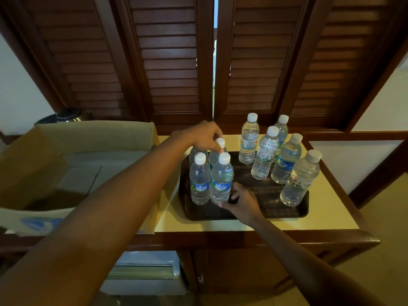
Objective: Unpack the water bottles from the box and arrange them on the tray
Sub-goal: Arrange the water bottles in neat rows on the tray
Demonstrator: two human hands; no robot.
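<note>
A dark tray [271, 208] lies on the cream counter. On its left part stand several clear water bottles with white caps. My left hand [202, 135] pinches the neck of a back-row bottle [217, 151] just under its cap. In front stand two blue-labelled bottles, one at the left [199, 181] and one at the right [221, 180]. My right hand [241, 200] rests against the base of the right one, fingers curled around it. Several more bottles [284, 162] stand on the tray's right part. The open cardboard box [55, 168] sits to the left.
Dark louvred wooden doors [172, 62] rise right behind the counter. The counter [331, 208] has a raised wooden rim at its right and front. A dark metal pot [64, 115] stands behind the box. A white appliance [150, 272] sits under the counter.
</note>
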